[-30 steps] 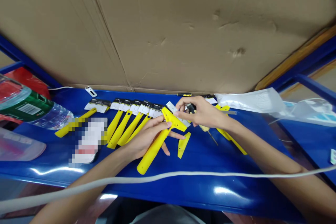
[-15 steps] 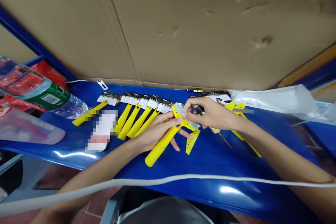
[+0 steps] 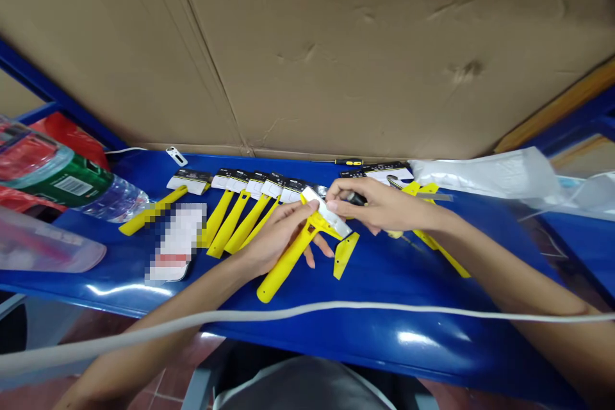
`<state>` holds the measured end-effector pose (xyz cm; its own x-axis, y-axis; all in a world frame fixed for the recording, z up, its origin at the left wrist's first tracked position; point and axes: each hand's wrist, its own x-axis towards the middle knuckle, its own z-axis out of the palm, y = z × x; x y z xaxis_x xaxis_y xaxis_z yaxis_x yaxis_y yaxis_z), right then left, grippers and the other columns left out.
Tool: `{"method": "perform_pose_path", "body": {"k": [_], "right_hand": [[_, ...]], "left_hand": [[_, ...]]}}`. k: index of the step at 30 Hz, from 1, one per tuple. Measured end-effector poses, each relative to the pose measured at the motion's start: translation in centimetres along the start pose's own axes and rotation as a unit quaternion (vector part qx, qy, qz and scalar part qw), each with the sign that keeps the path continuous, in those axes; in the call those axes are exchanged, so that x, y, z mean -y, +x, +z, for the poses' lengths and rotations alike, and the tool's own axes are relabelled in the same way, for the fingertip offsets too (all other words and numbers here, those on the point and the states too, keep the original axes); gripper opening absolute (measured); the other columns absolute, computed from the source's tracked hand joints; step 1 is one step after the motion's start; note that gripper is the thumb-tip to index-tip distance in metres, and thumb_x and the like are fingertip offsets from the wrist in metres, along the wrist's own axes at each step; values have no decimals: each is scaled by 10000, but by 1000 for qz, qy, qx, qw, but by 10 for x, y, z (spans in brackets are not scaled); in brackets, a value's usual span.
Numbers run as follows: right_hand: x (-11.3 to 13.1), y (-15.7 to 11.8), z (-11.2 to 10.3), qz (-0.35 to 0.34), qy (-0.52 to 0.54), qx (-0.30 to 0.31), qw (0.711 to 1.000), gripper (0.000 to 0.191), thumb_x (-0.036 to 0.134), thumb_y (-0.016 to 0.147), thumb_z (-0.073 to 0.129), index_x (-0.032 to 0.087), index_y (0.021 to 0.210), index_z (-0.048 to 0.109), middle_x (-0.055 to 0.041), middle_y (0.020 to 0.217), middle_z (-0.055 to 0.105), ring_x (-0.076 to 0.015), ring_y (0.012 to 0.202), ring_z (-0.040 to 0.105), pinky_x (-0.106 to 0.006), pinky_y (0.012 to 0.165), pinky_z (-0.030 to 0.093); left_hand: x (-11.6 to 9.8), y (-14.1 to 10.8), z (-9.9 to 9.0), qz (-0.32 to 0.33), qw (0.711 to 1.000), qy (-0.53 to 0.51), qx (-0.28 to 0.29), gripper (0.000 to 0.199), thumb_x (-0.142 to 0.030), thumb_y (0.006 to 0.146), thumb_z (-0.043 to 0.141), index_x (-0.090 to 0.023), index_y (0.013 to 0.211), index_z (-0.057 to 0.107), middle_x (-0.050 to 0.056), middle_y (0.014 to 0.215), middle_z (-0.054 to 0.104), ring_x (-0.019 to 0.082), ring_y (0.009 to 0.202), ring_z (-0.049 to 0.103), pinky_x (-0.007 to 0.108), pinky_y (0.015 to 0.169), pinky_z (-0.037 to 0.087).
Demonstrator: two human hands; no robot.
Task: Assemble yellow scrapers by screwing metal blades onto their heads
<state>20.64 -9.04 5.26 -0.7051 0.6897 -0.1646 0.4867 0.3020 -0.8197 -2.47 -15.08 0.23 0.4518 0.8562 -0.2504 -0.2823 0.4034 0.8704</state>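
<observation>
My left hand (image 3: 278, 237) grips a yellow plastic scraper (image 3: 288, 261) by its handle and head. A silver metal blade (image 3: 325, 211) lies along the scraper's wide head. My right hand (image 3: 375, 205) is closed around a black-and-yellow screwdriver (image 3: 355, 198), right at the blade. The screwdriver's tip is hidden by my fingers. A loose yellow plastic piece (image 3: 346, 255) lies just below the scraper head. A row of yellow scrapers with card labels (image 3: 235, 221) lies to the left of my hands.
The blue table (image 3: 398, 333) has a pale cable (image 3: 288, 312) stretched across its front. A water bottle (image 3: 106, 198), a pixelated white object (image 3: 175, 242), a second screwdriver (image 3: 348, 161), and a plastic bag (image 3: 480, 173) sit around it. A cardboard wall (image 3: 307, 45) stands behind.
The scraper has turned slightly in my left hand, and the blade now sits more tilted across its head. The whole view has shifted a little as my head moved.
</observation>
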Motion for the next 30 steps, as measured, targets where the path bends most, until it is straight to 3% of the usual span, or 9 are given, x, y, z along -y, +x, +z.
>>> {"method": "perform_pose_path", "body": {"k": [2,4,7,13,18,24,30], "right_hand": [[-3,-5,-10,-23,-75,25,997,364,582,1060,580,236,1053,693,6,887,723,-126,595,640,-262,545,461],[-6,-10,-16,-53,-135,84,986,272,501,1043,651,250,1073,751,-16,999,777,-187,827,722,-297,749,518],[-9,-11,-10,-71,-188,163,966,206,349,952,796,276,1145,783,-34,1189,769,-256,1120,704,-337,965,486],[-11,-2,21,-60,-257,217,940,267,143,851,860,248,1053,720,-28,1106,700,-225,998,676,-303,802,437],[-16,0,22,-39,-247,194,949,366,215,868,866,270,1183,689,-17,1061,717,-219,902,668,-295,710,391],[-17,1,26,-62,-255,180,948,198,253,926,824,236,1081,701,-40,1112,721,-225,972,678,-301,754,416],[-11,1,33,-55,-298,155,940,389,423,960,801,166,1219,669,-97,1128,757,-273,970,732,-333,749,472]], "left_hand": [[-4,1,0,19,999,0,-42,385,-512,1008,705,-131,1064,693,118,769,774,241,606,774,240,412,554],[-8,2,0,39,995,-4,-86,365,-500,1010,702,-135,1008,682,113,715,764,225,555,745,242,414,548],[-15,2,0,63,989,-19,-131,319,-445,1038,663,-131,977,676,110,738,774,185,501,702,245,429,552],[-22,1,4,49,987,-31,-147,289,-393,1072,600,-134,961,666,76,700,751,155,399,629,248,413,526],[-17,3,3,47,990,-21,-128,288,-367,1086,559,-135,948,659,100,713,761,170,441,659,246,416,537],[-14,4,0,49,991,-11,-124,278,-395,1074,588,-146,959,636,105,708,764,180,463,677,233,409,531],[-15,2,3,45,991,-9,-127,321,-453,1022,674,-143,945,638,84,693,761,159,437,654,228,422,539]]}}
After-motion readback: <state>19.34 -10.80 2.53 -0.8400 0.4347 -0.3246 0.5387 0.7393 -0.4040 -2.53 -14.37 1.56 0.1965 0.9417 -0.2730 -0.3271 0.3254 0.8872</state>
